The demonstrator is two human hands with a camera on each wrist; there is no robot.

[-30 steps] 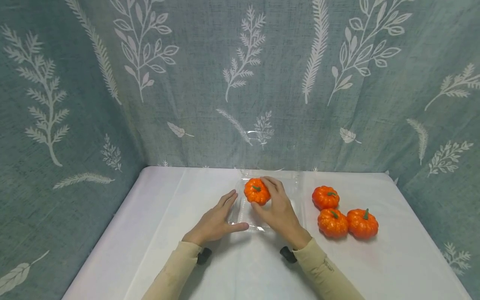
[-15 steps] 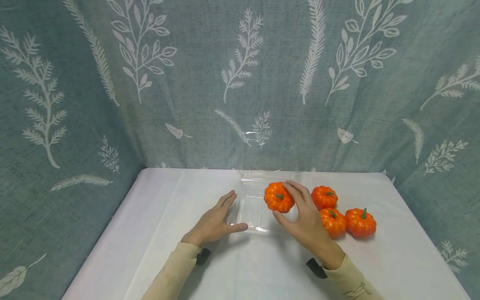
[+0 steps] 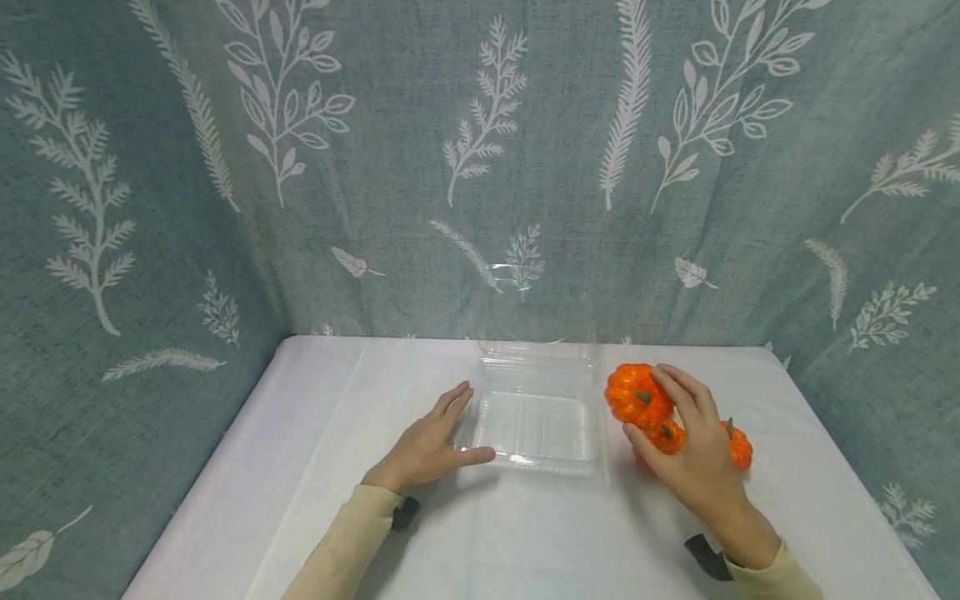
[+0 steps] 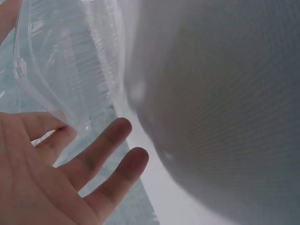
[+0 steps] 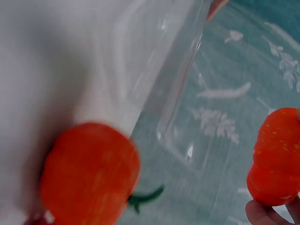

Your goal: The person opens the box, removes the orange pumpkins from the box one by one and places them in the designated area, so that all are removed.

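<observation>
My right hand pinches a small orange pumpkin between thumb and fingers, at the right side of the table. Just below and behind it lie another pumpkin, partly covered, and one more pumpkin, half hidden by the hand. A clear plastic clamshell box sits in the middle with its lid raised, nothing inside. Along the box's left side rests my left hand, thumb spread toward the front edge. In the left wrist view, its fairly straight fingers reach along the box corner.
The raised transparent lid leans up against the patterned teal curtain at the back. A white cloth covers the table. A loose pumpkin looms close in the right wrist view.
My right hand has lifted the pumpkin out of the box and carried it rightward, over the other pumpkins, hiding one of them. The left hand has stayed at the box.
</observation>
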